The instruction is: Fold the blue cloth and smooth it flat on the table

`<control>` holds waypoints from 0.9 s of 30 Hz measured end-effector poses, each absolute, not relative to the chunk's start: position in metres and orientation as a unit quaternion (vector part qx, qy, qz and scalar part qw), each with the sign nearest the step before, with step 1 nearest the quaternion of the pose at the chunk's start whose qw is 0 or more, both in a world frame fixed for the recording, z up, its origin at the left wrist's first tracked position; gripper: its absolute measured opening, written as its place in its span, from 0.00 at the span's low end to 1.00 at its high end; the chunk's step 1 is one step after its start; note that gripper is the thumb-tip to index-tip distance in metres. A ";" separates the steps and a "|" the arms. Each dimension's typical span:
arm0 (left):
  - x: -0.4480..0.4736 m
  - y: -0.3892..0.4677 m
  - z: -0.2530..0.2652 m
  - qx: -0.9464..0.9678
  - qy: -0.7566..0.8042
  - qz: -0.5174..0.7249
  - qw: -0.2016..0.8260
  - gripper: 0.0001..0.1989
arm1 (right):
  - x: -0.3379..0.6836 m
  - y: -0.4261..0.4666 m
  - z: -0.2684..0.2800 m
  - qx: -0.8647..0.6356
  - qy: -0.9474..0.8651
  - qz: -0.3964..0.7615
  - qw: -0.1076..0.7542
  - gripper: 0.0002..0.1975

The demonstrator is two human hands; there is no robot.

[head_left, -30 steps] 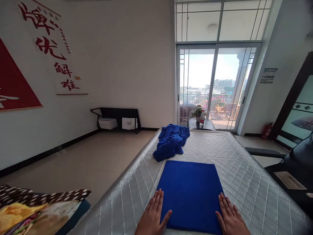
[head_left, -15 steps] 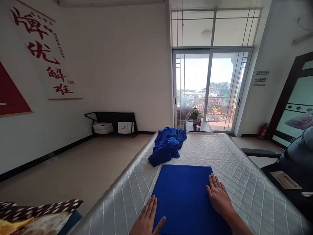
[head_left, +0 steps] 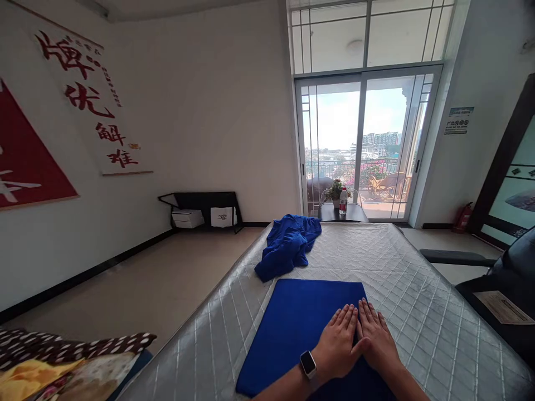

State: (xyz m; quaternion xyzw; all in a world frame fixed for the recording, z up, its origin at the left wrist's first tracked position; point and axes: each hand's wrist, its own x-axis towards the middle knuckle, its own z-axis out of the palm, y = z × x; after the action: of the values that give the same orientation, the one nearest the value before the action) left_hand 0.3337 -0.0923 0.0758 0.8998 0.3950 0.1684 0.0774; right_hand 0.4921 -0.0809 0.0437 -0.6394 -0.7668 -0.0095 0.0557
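Observation:
A flat blue cloth [head_left: 301,317], roughly rectangular with straight edges, lies on the silver-grey quilted mattress [head_left: 418,312]. My left hand [head_left: 337,341], with a watch on its wrist, rests flat on the cloth toward its right side. Beside it, my right hand [head_left: 375,337] lies flat over the cloth's right edge. The thumbs overlap and the fingers of both hands stretch forward. Farther along the mattress a crumpled blue cloth [head_left: 288,248] sits in a heap, apart from both hands.
Patterned fabric and pillows [head_left: 62,367] are at the lower left. A dark chair [head_left: 493,295] with a paper on it stands to the right. Beyond the mattress, a small table [head_left: 355,213] holds a bottle [head_left: 343,201] and a plant. A black rack [head_left: 204,200] leans by the wall.
My left hand has moved right across the flat blue cloth, from its left edge to beside my right hand. My right hand stays at the right edge. The view has shifted slightly.

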 end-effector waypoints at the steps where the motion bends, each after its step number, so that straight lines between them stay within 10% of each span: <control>1: 0.334 -0.090 0.071 0.896 0.404 0.169 0.079 0.36 | 0.492 -0.081 0.044 -0.642 -0.764 -0.008 0.058 0.28; 27: 0.123 -0.056 0.074 0.779 0.611 0.130 0.063 0.40 | 0.492 -0.074 0.038 -0.666 -0.740 0.004 0.093 0.32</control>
State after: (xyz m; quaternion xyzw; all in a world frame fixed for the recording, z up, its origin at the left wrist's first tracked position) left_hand 0.1229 -0.0565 0.0738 0.7787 0.6107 0.1297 0.0626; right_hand 0.4922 -0.0740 0.0384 -0.6663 -0.7398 0.0041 0.0934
